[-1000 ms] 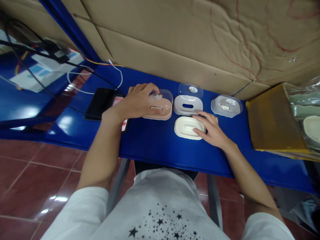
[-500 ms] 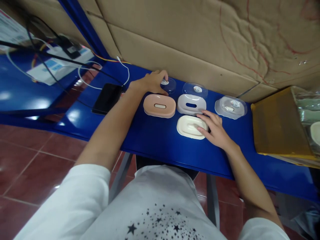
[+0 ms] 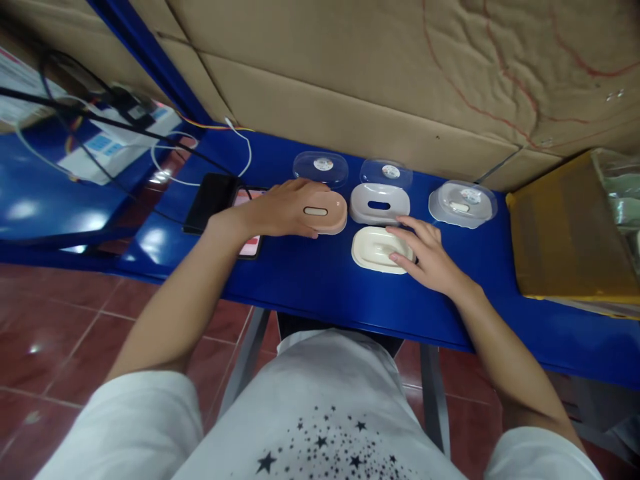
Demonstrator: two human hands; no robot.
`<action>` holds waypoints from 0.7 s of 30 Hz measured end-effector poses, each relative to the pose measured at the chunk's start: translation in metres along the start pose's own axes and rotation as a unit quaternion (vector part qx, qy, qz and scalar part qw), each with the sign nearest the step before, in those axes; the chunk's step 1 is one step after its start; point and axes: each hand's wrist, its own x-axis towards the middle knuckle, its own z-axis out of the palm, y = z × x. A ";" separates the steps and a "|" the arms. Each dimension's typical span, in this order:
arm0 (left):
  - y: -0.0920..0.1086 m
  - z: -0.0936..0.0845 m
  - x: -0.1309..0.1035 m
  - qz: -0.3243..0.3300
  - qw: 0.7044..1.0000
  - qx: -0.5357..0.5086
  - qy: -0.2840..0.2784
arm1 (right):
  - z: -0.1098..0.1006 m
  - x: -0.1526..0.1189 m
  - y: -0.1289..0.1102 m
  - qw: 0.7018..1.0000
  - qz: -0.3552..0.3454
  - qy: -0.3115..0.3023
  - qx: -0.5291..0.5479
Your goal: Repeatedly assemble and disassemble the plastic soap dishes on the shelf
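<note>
My left hand curves round the left end of a peach oval soap dish that has a slot with a cream insert; its fingers lie along the back edge and the thumb at the front. My right hand rests with fingers apart over the right end of a cream oval dish, thumb inside it and a fingertip at its back rim. Just behind that sits a whitish slotted soap dish, close to my right fingertips. Two clear lids, a left lid and a right lid, lie behind the dishes.
On the blue table, a white dish under a clear lid stands to the right, beside a taped cardboard box. A black wallet-like item and a phone lie left, near cables and a white power strip.
My left hand has let go of the left clear lid and come forward onto the peach soap dish. The phone is now more exposed. My right hand stays on the cream dish.
</note>
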 end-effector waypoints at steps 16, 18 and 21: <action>0.029 -0.004 -0.037 0.042 0.996 0.012 -0.073 | 0.002 -0.003 0.002 0.999 -0.032 0.013 -0.037; 0.033 -0.009 -0.041 0.055 0.995 -0.003 -0.088 | 0.001 -0.003 0.002 0.999 -0.031 0.013 -0.035; 0.033 -0.017 -0.039 0.086 0.995 -0.014 -0.054 | 0.001 -0.004 0.003 0.999 -0.030 0.006 -0.033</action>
